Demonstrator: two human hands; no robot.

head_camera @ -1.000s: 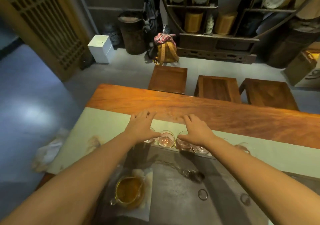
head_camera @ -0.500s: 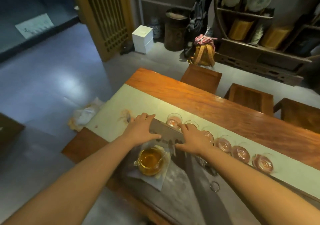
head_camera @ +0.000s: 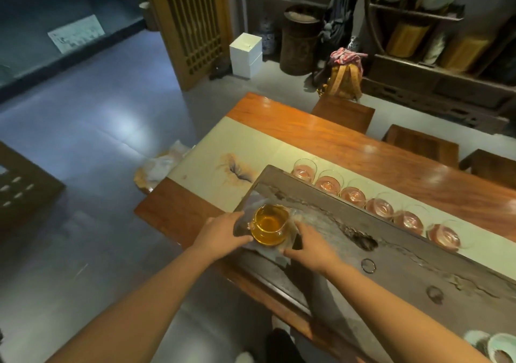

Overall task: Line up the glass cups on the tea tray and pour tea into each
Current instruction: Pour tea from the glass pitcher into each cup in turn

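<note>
Several glass cups (head_camera: pixel 353 195) stand in a row along the far edge of the dark stone tea tray (head_camera: pixel 391 273), from the leftmost cup (head_camera: pixel 304 170) to the rightmost cup (head_camera: pixel 444 235). A glass pitcher (head_camera: pixel 269 226) of amber tea sits on a white cloth at the tray's left end. My left hand (head_camera: pixel 223 234) lies against the pitcher's left side with fingers extended. My right hand (head_camera: pixel 310 248) rests on the cloth just right of the pitcher, fingers relaxed. Neither hand lifts anything.
The tray lies on a cream runner (head_camera: pixel 223 161) over a long wooden table (head_camera: pixel 363 150). A small metal ring (head_camera: pixel 368 265) sits on the tray. Pale ceramic bowls (head_camera: pixel 499 346) show at the bottom right. Wooden stools (head_camera: pixel 421 145) stand beyond the table.
Both hands have drawn back from the row of cups to the pitcher at the tray's left end. The view has swung left and down.
</note>
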